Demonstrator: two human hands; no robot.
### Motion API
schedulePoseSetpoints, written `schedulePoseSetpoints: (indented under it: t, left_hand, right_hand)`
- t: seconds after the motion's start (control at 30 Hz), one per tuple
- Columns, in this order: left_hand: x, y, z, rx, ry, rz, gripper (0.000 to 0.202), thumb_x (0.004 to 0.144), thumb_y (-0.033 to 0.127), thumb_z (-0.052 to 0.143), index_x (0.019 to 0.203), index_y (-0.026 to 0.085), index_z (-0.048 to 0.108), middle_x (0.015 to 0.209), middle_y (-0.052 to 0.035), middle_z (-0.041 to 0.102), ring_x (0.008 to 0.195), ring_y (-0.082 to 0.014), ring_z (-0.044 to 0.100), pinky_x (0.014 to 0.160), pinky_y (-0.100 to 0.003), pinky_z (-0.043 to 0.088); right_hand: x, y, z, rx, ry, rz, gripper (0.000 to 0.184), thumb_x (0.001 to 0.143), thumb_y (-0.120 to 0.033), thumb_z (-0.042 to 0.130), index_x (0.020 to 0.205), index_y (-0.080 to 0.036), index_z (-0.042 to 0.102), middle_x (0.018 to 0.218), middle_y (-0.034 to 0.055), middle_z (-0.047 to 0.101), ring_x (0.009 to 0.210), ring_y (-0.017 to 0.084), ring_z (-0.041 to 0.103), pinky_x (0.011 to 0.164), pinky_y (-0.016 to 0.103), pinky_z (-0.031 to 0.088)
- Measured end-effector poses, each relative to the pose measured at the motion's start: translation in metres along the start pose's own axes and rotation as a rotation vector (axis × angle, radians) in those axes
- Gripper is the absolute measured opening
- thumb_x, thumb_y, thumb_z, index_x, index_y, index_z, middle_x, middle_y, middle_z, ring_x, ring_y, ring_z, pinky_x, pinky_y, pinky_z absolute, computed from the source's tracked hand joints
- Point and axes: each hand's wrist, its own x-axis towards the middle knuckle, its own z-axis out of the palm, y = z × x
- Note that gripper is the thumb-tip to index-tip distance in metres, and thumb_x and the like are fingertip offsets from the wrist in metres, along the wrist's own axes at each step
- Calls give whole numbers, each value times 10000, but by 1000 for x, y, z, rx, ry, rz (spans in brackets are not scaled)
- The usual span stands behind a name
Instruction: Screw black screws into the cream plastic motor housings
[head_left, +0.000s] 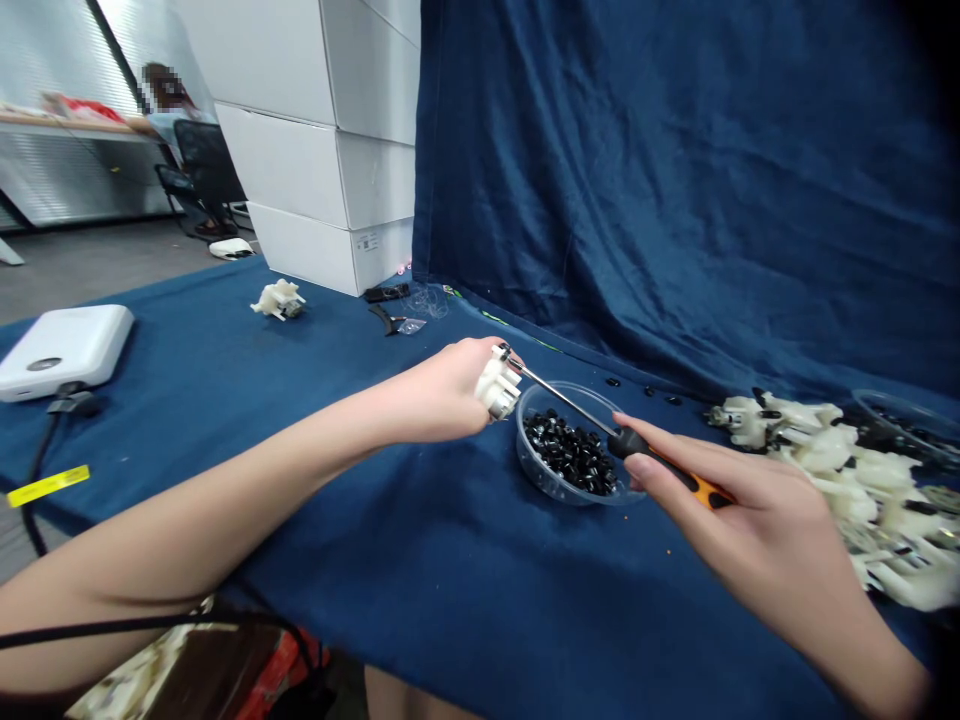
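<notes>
My left hand (439, 392) grips a white plastic assembly (497, 387) at the middle of the navy cloth. My right hand (750, 500) holds a screwdriver (675, 472) with a black and orange handle. Its steel shaft (562, 392) runs across a clear plastic bowl (536, 470) of small black pieces (570, 452), and its tip reaches the top of the white assembly. A heap of similar white assemblies (847, 490) lies just right of my right hand. A few loose black pieces (645, 391) sit on the cloth behind the bowl.
A second clear bowl (904, 425) stands at the far right. A white box-shaped device (64, 350) with a black cable lies at the left. Stacked white cartons (315, 150) and a navy curtain (675, 180) rise behind the table. A seated person (169, 110) is at a far desk.
</notes>
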Motion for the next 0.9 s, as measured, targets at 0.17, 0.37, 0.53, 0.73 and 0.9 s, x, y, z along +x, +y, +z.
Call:
schedulePoseSetpoints:
  t: [0.17, 0.37, 0.53, 0.73, 0.9]
  left_hand:
    - [-3, -1, -1, 46, 39, 10, 681, 678, -57, 621, 1318, 174, 648, 1133, -91, 762, 1017, -270, 732, 809, -355, 547]
    - [-5, 3, -3, 178, 54, 138, 675, 716, -41, 604, 1355, 177, 643, 1133, -76, 757, 1001, -237, 712, 855, -343, 527]
    - [-4, 15, 0, -44, -9, 33, 591, 668, -32, 664, 1230, 151, 679, 1055, -53, 780, 947, -218, 730, 810, -317, 554]
    - [-3, 18, -1, -298, -80, -193, 590, 599, 36, 721, 1176, 156, 696, 1025, -56, 784, 751, -192, 705, 507, -242, 479]
    - [-8, 19, -9, -389, -209, -212, 504, 600, 27, 689, 1084, 165, 707, 999, -47, 769, 737, -166, 684, 483, -212, 448]
  right_hand:
    - [6, -12, -6, 504, -330, 598, 494, 957, -666, 716, 863, -187, 789, 658, 9, 617, 462, 74, 392, 422, 224, 316]
    - [9, 2, -13, 908, -591, 846, 502, 953, -675, 714, 1123, -203, 744, 691, -22, 605, 418, 21, 264, 381, 163, 207]
    - [8, 11, -20, 557, -290, 551, 486, 787, -516, 936, 1152, -269, 733, 891, 8, 757, 573, 109, 614, 468, 194, 493]
    - [0, 14, -4, -346, 43, -209, 353, 1080, -337, 625, 1414, -243, 690, 1145, 75, 816, 899, 231, 798, 720, 338, 568]
    - [-6, 9, -7, -551, 66, -408, 519, 1049, -274, 691, 1553, -246, 571, 1016, 32, 832, 771, 214, 800, 640, 338, 508]
